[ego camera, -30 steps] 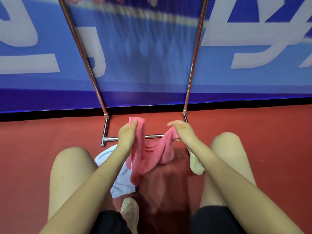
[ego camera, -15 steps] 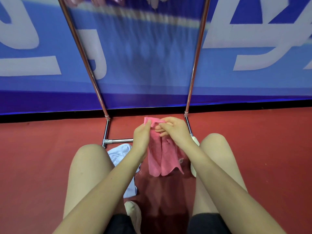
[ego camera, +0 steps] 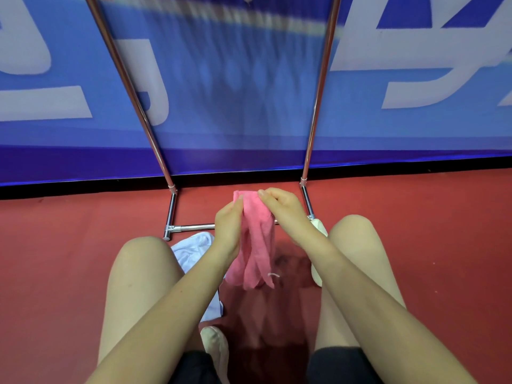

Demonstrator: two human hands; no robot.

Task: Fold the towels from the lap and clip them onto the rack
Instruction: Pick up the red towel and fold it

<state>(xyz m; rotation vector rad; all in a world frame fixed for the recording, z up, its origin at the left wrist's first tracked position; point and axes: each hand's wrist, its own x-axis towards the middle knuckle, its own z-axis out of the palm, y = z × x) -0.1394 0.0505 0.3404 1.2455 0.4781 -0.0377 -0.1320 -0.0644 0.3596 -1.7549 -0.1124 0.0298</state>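
Two hands up: your left hand (ego camera: 228, 225) and right hand (ego camera: 285, 209) pinch the pink towel (ego camera: 257, 245) at its top edge; it hangs below your fingertips, before the rack (ego camera: 191, 227). White towel (ego camera: 194, 253) lies under your left wrist.

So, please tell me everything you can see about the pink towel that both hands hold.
The pink towel looks like soft, fuzzy cloth, bunched lengthwise into loose folds, not yet a neat fold. It hangs between the knees, above the red floor. The left hand and the right hand pinch its upper edge close together. A small white loop shows near its lower end. It hangs in front of the rack's low bar.
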